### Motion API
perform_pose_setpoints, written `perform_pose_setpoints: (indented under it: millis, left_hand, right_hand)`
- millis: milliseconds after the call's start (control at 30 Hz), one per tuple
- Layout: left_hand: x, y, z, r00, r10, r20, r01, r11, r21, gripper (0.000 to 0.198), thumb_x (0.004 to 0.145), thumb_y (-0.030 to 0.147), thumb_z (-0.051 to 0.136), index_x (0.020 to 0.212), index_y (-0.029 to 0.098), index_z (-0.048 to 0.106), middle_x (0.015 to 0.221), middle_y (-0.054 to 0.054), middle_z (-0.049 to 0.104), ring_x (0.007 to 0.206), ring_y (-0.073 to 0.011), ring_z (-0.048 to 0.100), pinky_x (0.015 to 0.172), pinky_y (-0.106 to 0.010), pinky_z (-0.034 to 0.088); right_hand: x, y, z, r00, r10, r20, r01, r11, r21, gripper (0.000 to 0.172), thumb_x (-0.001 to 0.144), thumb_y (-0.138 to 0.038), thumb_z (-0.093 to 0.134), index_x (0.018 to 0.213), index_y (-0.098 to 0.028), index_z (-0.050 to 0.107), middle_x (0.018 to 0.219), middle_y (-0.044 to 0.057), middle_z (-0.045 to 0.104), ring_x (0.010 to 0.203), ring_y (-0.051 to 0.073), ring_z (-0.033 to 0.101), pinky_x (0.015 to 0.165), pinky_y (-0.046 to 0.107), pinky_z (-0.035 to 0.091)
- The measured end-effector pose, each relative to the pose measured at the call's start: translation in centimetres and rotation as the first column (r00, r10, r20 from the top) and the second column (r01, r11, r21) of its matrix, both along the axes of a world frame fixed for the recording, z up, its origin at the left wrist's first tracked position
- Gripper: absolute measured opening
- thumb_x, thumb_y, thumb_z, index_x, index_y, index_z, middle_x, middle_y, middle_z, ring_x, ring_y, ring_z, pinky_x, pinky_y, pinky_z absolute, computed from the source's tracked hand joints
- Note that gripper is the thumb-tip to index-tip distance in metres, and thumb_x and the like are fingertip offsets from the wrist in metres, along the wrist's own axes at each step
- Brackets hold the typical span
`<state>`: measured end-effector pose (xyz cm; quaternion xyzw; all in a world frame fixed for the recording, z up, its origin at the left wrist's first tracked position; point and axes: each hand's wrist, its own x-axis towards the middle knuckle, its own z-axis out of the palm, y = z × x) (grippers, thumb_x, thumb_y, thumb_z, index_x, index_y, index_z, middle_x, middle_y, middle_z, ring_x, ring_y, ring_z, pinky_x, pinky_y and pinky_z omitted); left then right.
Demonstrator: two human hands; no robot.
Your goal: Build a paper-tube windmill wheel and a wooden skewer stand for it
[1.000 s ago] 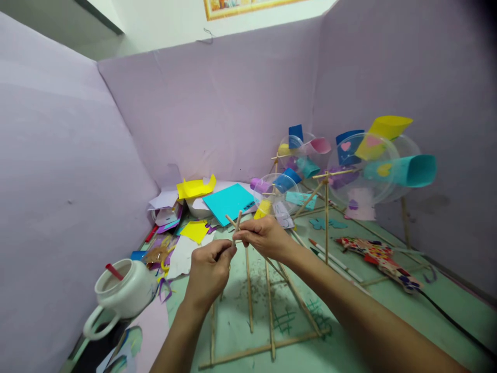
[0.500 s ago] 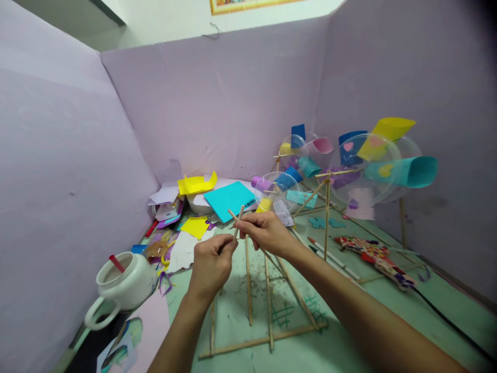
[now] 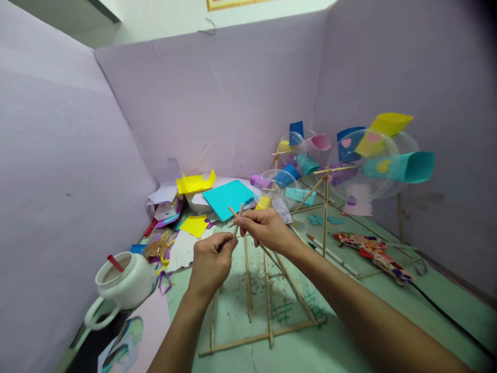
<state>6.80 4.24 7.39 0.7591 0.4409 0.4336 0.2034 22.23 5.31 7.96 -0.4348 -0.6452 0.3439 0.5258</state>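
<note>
— How is the left hand (image 3: 213, 263) set, from where you're standing?

— Its forearm comes up from the near side, back of the hand turned our way. Thumb and forefinger are pressed together on the lower part of a thin, pale wooden upright stick (image 3: 236, 230), the other fingers curled in.

— And the right hand (image 3: 263, 229)?

— It reaches in from the near right, forearm in a long diagonal, knuckles bent. Thumb and fingertips pinch close to where a thin, pale wooden slanting stick (image 3: 232, 211) crosses the first.

— Where's that crossing?

— Raised over the middle of the pale green worktop (image 3: 349, 334), both tips poking up in a small X.

— What's beneath?

— A frame of thin tan wooden sticks (image 3: 258, 339), its crosspiece at the near side. Whether it joins the held pair, I can't tell.

— Anything around them?

— A round white pot with a handle (image 3: 134, 285) on the left, a flat turquoise rectangular sheet (image 3: 227, 198) on the far side, and a clear plastic wheel with coloured paper tubes (image 3: 382, 178) at the far right.
</note>
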Motion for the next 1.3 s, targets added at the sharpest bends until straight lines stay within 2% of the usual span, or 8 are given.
perform_pose_setpoints:
  millis: [333,467,633,833,967,1167,1233,1300]
  left_hand:
    - [-0.3,0.1,0.3,1.0,-0.011,0.005,0.011,0.997,-0.074,0.016,0.072,0.025,0.056,0.064,0.017,0.067,0.054,0.002,0.059,0.051,-0.0102,0.051,0.051,-0.02,0.039]
    - [-1.4,0.8,1.8,0.999,-0.042,-0.024,0.039,0.992,-0.119,0.016,0.069,0.024,0.057,0.072,0.018,0.072,0.06,0.0,0.066,0.054,-0.0115,0.056,0.054,-0.022,0.043]
    - [-2.2,2.3,4.5,0.999,0.033,-0.014,-0.034,0.998,-0.059,0.02,0.069,0.024,0.059,0.082,0.017,0.073,0.068,-0.001,0.069,0.058,-0.0121,0.057,0.055,-0.023,0.045]
    - [-0.7,3.5,7.1,0.991,0.056,-0.124,-0.037,0.987,0.154,0.015,0.071,0.018,0.058,0.08,0.018,0.07,0.07,0.0,0.069,0.061,-0.0123,0.059,0.058,-0.023,0.046]
    - [0.2,3.3,7.6,0.977,0.029,-0.211,0.059,0.915,0.399,0.018,0.073,0.014,0.058,0.086,0.018,0.069,0.074,-0.001,0.071,0.064,-0.0127,0.062,0.061,-0.024,0.048]
    - [0.2,2.2,6.9,0.951,-0.065,-0.302,0.26,0.698,0.667,0.02,0.077,0.009,0.056,0.092,0.017,0.066,0.081,-0.002,0.072,0.069,-0.0118,0.065,0.065,-0.021,0.05]
    - [0.1,2.0,6.3,0.95,-0.106,-0.294,0.286,0.676,0.679,0.018,0.077,0.008,0.057,0.091,0.017,0.065,0.081,-0.002,0.072,0.07,-0.0115,0.065,0.066,-0.021,0.05]
    - [0.0,1.8,5.8,0.951,-0.152,-0.267,0.295,0.699,0.651,0.018,0.077,0.007,0.058,0.089,0.017,0.065,0.078,-0.001,0.071,0.067,-0.0103,0.065,0.063,-0.019,0.05]
  right_hand:
    - [0.3,-0.4,0.7,0.996,0.002,0.089,-0.003,1.0,0.012,0.028,0.079,-0.032,0.058,0.06,-0.014,0.066,0.037,-0.006,0.047,0.031,0.005,0.043,0.037,0.017,0.032]
    - [0.3,-0.3,0.5,0.995,0.015,0.097,-0.018,0.999,0.031,0.03,0.08,-0.033,0.057,0.057,-0.014,0.062,0.038,-0.006,0.047,0.031,0.005,0.044,0.035,0.018,0.03]
    - [0.3,-0.1,0.2,0.997,0.025,0.069,-0.026,1.0,0.015,0.03,0.08,-0.033,0.057,0.057,-0.014,0.06,0.035,-0.007,0.044,0.03,0.005,0.042,0.035,0.017,0.028]
    - [0.2,-0.2,0.4,0.998,0.047,0.03,-0.047,0.999,0.004,0.028,0.08,-0.032,0.059,0.059,-0.014,0.062,0.035,-0.008,0.043,0.03,0.003,0.039,0.033,0.016,0.026]
    - [0.2,-0.3,0.7,0.998,0.039,0.045,-0.037,0.998,-0.052,0.026,0.081,-0.027,0.058,0.059,-0.013,0.063,0.036,-0.008,0.044,0.031,0.004,0.04,0.034,0.015,0.029]
    - [0.2,0.0,0.5,0.997,0.028,0.065,-0.027,0.999,-0.019,0.027,0.082,-0.03,0.059,0.061,-0.013,0.065,0.042,-0.007,0.049,0.033,0.004,0.044,0.037,0.016,0.033]
    - [0.3,0.0,0.5,0.997,0.029,0.076,-0.029,1.0,-0.006,0.027,0.082,-0.029,0.059,0.061,-0.013,0.065,0.042,-0.007,0.05,0.034,0.004,0.044,0.037,0.016,0.033]
    - [0.3,0.0,0.5,0.996,0.026,0.082,-0.025,1.0,-0.005,0.027,0.082,-0.029,0.059,0.06,-0.013,0.065,0.042,-0.007,0.049,0.033,0.004,0.044,0.037,0.015,0.033]
